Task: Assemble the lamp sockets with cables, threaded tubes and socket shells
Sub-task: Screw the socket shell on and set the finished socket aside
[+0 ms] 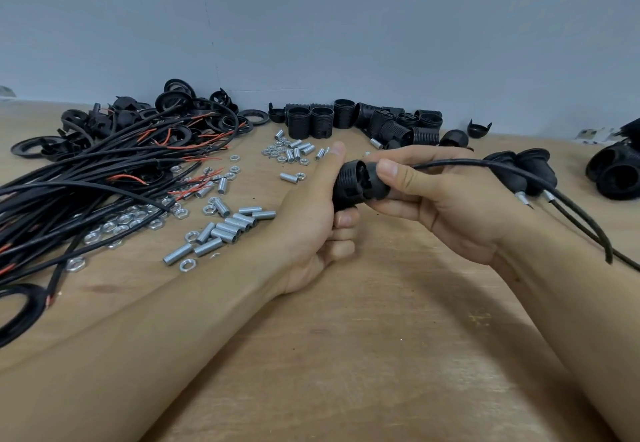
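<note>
The lamp socket [358, 183] is held above the middle of the wooden surface [381, 320], between both hands. Its long axis lies almost level, running from left to right, a little tilted. The ribbed threaded shell is the left part, and the smooth rounded cap is the right part; the cap end points to the right, and from there a black cable [460, 163] goes out to the right and then bends down toward the near right edge.

The left hand [320, 220] grips the ribbed part from below and from the left — the fingers are curled around it and the thumb stands up along its far side. The right hand [440, 199] pinches the cap part, with the thumb on top and the fingers under it. So the socket sits just between the two hands, touching both.

On the far left lies a big bundle of black cables [86, 178] with red wire ends. Near it, between the bundle and the left hand, are scattered threaded tubes [225, 230] and hex nuts [121, 223]. Along the far wall stands a group of black socket shells [363, 121]. On the right, behind the right hand, lie assembled sockets [526, 173] with their cables — well apart from the loose parts.
</note>
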### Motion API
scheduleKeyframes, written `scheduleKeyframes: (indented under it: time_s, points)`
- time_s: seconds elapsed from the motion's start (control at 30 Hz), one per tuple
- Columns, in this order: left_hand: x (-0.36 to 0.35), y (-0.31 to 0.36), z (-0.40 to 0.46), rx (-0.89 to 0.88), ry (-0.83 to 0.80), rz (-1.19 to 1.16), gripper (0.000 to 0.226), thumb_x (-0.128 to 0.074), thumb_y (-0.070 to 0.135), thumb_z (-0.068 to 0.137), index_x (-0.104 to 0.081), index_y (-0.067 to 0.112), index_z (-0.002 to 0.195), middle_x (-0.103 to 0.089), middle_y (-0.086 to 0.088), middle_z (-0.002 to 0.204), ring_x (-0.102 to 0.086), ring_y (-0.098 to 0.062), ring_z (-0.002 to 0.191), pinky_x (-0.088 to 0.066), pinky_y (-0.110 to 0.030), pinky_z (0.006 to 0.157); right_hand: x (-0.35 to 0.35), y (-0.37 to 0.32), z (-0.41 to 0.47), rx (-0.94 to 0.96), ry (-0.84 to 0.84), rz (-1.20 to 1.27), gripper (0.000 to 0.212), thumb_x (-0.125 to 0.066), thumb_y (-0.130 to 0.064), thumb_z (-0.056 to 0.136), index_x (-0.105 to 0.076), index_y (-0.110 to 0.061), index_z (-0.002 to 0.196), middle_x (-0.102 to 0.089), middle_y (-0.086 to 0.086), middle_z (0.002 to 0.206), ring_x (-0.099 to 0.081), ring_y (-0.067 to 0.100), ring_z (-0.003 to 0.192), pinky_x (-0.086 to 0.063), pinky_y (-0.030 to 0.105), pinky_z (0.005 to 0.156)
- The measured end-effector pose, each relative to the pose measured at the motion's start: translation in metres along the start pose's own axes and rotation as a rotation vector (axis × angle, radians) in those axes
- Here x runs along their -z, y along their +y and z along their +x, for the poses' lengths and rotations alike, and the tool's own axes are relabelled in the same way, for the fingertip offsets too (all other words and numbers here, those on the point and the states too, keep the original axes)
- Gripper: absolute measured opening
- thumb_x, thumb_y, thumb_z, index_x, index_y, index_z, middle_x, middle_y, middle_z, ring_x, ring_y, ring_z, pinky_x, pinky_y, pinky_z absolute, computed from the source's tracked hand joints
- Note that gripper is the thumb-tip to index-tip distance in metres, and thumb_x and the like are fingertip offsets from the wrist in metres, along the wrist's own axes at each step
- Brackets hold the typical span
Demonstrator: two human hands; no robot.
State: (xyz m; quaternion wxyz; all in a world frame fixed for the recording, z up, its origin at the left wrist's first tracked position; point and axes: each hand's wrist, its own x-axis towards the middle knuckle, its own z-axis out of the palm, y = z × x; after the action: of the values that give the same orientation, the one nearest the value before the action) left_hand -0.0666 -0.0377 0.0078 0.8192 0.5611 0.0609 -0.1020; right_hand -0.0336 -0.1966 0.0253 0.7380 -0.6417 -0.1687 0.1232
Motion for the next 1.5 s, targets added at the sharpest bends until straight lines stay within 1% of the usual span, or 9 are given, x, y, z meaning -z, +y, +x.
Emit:
scheduleKeyframes:
  time_s: [0.1,0.43,0.57,0.77,0.93,1.07,1.23,1.4,1.5]
  points:
    - [0.000,0.000,0.001,0.017,0.021,-0.007,0.043,-0.047,0.060,0.096,-0.053,0.021,0.080,-0.029,0.005,0.047,-0.023,-0.006,0.034,-0.020,-0.015,0.032,-0.001,-0.003,-0.001,-0.025,0.006,0.028,0.042,-0.072,-0.024,0.073,-0.067,0.005,0.103,-0.075,0.014,0.097,-0.074,0.025,0.092,-0.059,0.027,0.073]
    - [-0.001,0.002,0.000,0.051,0.037,0.042,0.044,-0.043,0.062,0.097,-0.051,0.020,0.086,-0.032,0.006,0.044,-0.022,-0.006,0.035,-0.019,-0.015,0.032,-0.004,-0.004,-0.003,-0.072,0.023,0.053,0.044,-0.071,-0.026,0.073,-0.067,0.005,0.105,-0.075,0.014,0.097,-0.074,0.024,0.090,-0.059,0.028,0.073]
    - [-0.003,0.000,0.000,0.034,0.068,0.057,0.042,-0.042,0.061,0.098,-0.051,0.020,0.091,-0.033,0.006,0.043,-0.024,-0.006,0.033,-0.019,-0.015,0.032,-0.006,-0.003,-0.004,-0.082,0.037,0.049,0.042,-0.070,-0.025,0.074,-0.067,0.005,0.103,-0.075,0.013,0.096,-0.074,0.023,0.090,-0.059,0.028,0.072]
    - [-0.002,0.001,-0.001,0.043,0.074,0.065,0.050,-0.041,0.062,0.098,-0.052,0.018,0.077,-0.032,0.006,0.042,-0.019,-0.008,0.034,-0.018,-0.016,0.032,-0.009,-0.003,-0.005,-0.077,0.050,0.013,0.034,-0.073,-0.030,0.069,-0.071,-0.006,0.093,-0.076,0.007,0.090,-0.074,0.018,0.082,-0.058,0.027,0.072]
    - [-0.004,0.001,0.000,0.048,0.095,0.079,0.047,-0.039,0.062,0.098,-0.046,0.019,0.080,-0.031,0.006,0.042,-0.018,-0.008,0.035,-0.019,-0.015,0.034,-0.010,0.000,-0.004,-0.064,0.080,0.014,0.034,-0.072,-0.032,0.072,-0.071,-0.005,0.093,-0.076,0.009,0.090,-0.074,0.019,0.082,-0.058,0.025,0.070]
    - [-0.002,0.001,0.002,0.047,0.111,0.063,0.047,-0.040,0.061,0.098,-0.045,0.018,0.079,-0.031,0.005,0.044,-0.019,-0.008,0.033,-0.018,-0.013,0.033,-0.011,0.003,-0.004,-0.019,0.063,-0.035,0.022,-0.073,-0.029,0.072,-0.073,-0.010,0.083,-0.076,0.008,0.087,-0.074,0.018,0.081,-0.058,0.027,0.072]
    - [-0.004,-0.002,0.000,0.015,0.135,0.078,0.047,-0.039,0.060,0.099,-0.044,0.019,0.077,-0.032,0.006,0.044,-0.020,-0.008,0.034,-0.019,-0.015,0.033,-0.013,0.002,-0.005,0.017,0.079,-0.039,0.020,-0.073,-0.031,0.070,-0.075,-0.013,0.077,-0.076,0.006,0.083,-0.073,0.015,0.078,-0.058,0.024,0.070]
    - [-0.004,-0.004,0.001,-0.022,0.165,0.053,0.044,-0.039,0.057,0.100,-0.045,0.019,0.079,-0.036,0.004,0.052,-0.022,-0.007,0.035,-0.019,-0.015,0.033,-0.017,0.004,-0.006,0.041,0.085,-0.078,0.025,-0.071,-0.032,0.071,-0.071,-0.010,0.083,-0.075,0.004,0.084,-0.073,0.014,0.082,-0.057,0.025,0.073]
    - [-0.003,-0.004,0.002,-0.037,0.164,0.050,0.045,-0.039,0.056,0.100,-0.047,0.018,0.076,-0.037,0.005,0.049,-0.025,-0.006,0.033,-0.019,-0.015,0.033,-0.015,-0.001,-0.007,0.015,0.065,-0.086,0.026,-0.072,-0.030,0.071,-0.071,-0.010,0.086,-0.075,0.003,0.083,-0.072,0.012,0.079,-0.058,0.028,0.074]
